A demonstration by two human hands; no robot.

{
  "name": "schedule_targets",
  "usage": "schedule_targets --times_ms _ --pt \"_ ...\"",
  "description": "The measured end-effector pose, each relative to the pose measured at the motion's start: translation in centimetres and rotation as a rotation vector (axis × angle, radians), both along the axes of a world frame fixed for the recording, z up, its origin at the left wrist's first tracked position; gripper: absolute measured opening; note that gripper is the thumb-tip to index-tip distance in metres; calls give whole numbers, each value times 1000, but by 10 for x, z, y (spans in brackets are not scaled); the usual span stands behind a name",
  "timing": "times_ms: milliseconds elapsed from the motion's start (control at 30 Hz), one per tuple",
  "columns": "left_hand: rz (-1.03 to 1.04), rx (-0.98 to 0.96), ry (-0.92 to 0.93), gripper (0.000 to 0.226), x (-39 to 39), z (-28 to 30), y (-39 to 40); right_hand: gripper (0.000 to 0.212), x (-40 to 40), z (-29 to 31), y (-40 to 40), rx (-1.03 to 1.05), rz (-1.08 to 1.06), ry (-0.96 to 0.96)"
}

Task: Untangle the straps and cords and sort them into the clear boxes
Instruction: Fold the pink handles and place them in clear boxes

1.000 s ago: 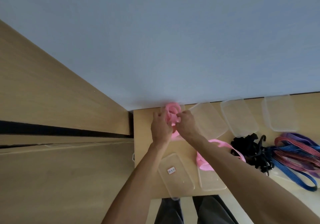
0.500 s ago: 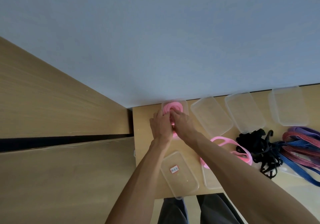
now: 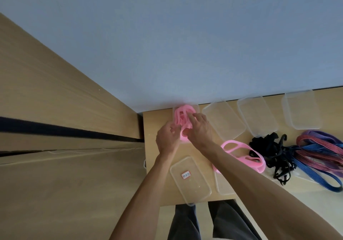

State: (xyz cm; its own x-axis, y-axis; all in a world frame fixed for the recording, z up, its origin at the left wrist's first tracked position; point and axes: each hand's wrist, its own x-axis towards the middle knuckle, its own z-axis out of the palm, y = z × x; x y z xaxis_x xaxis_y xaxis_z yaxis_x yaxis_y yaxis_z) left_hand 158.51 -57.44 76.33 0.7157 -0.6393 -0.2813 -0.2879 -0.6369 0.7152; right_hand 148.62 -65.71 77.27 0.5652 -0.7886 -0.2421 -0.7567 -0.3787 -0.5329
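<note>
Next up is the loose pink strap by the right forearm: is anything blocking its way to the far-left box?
Both hands are: the left hand and right hand sit over the near end of the far-left box, on the pink strap already inside. The loose pink strap lies partly under the right forearm.

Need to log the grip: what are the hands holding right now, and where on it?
Both hands are on the pink strap coiled in the far-left box, at its near end. Whether the fingers pinch it or only press cannot be told.
</note>
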Motion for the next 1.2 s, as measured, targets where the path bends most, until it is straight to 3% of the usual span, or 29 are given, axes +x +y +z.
schedule_targets --times_ms 133,400,500,600,700,800,933,1100,1200 --pt "37 52 -33 16 -4 3 23 66 -11 15 12 -7 -96 -94" --pt "78 411 59 21 -18 0 71 43 -44 20 43 84 -286 -91" --pt "72 508 129 23 -28 -7 85 30 -59 15 58 229 -346 87" --pt "64 567 194 23 -41 -15 96 16 -69 7 74 427 -120 375" --pt "133 536 229 19 -52 -22 100 5 -73 -3 90 502 -53 422" --pt "210 443 229 10 -59 -25 104 25 -75 -12 96 514 -139 399" --pt "282 345 269 16 -65 -30 109 41 -82 -22 97 624 -286 304" --pt "334 162 452 12 -67 -23 109 21 -86 -22 91 533 -461 174" --pt "315 25 490 11 -63 -8 98 13 -84 -9 80 474 -515 -50"
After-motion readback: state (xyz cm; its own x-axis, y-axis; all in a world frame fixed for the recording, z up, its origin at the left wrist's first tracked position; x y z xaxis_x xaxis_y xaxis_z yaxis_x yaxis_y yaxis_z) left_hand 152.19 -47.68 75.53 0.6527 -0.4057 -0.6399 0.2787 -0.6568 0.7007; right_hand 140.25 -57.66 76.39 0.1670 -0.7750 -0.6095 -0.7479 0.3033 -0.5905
